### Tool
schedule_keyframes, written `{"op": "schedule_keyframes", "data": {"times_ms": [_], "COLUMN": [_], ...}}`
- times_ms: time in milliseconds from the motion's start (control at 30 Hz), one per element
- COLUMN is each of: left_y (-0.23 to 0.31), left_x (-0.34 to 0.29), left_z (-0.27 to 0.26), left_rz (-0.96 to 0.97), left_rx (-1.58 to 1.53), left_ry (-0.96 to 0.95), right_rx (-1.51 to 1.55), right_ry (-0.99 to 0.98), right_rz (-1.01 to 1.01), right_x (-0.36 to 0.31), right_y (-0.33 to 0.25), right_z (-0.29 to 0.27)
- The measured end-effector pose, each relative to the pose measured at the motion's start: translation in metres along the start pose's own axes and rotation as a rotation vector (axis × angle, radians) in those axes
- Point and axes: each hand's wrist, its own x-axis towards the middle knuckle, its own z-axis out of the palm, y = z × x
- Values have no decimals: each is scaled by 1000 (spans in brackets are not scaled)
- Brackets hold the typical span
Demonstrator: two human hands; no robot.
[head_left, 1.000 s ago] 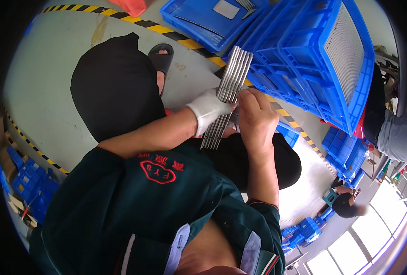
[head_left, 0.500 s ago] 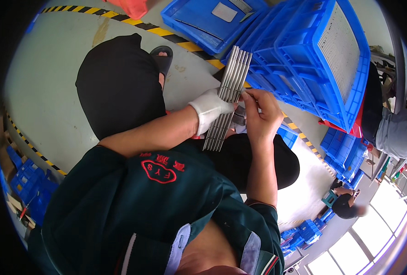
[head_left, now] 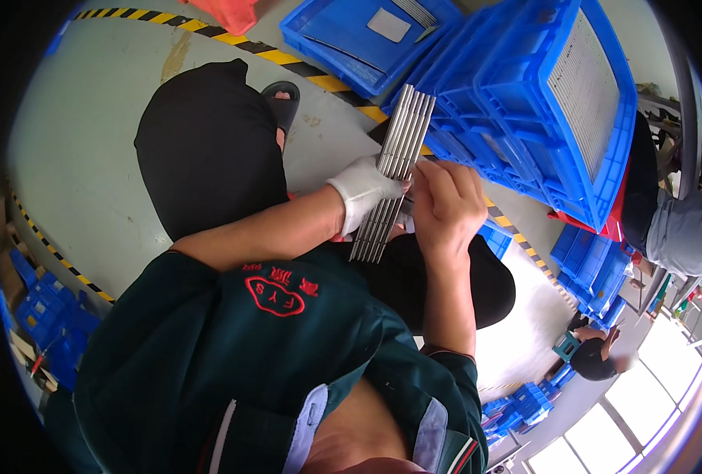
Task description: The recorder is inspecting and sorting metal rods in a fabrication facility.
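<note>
In a white glove, my left hand (head_left: 363, 189) grips a flat row of several thin metal rods (head_left: 408, 130), slanted above my lap. The rods lie side by side, their far ends reaching up toward the stacked blue crates. My bare right hand (head_left: 451, 207) is beside the row's right edge, fingers curled and closed, the fingertips close to the rods. Whatever may be between those fingers is hidden.
A tall stack of blue crates (head_left: 517, 118) stands at right, the top one filled with rows of rods (head_left: 584, 95). Behind lies a shallow blue tray (head_left: 335, 55) with some rods and a white card. Striped tape (head_left: 272, 57) marks the floor. A person (head_left: 596, 355) sits far right.
My right hand has turned slightly, its fingers curling in more beside the rods. The left hand and the rods have hardly moved.
</note>
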Motion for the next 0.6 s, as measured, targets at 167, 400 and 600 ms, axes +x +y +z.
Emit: {"op": "schedule_keyframes", "data": {"times_ms": [167,400,600], "left_y": [-1,-2,-2], "left_x": [4,3,2], "left_z": [-3,-1,-2], "left_rz": [-49,-59,-23], "left_rx": [-61,-214,-219], "left_ry": [-52,-185,-222], "right_rx": [246,353,209], "right_ry": [-8,-11,-8], "right_rz": [288,460,184], "right_x": [-3,-5,-1], "right_y": [4,6,10], "right_z": [1,0,-2]}}
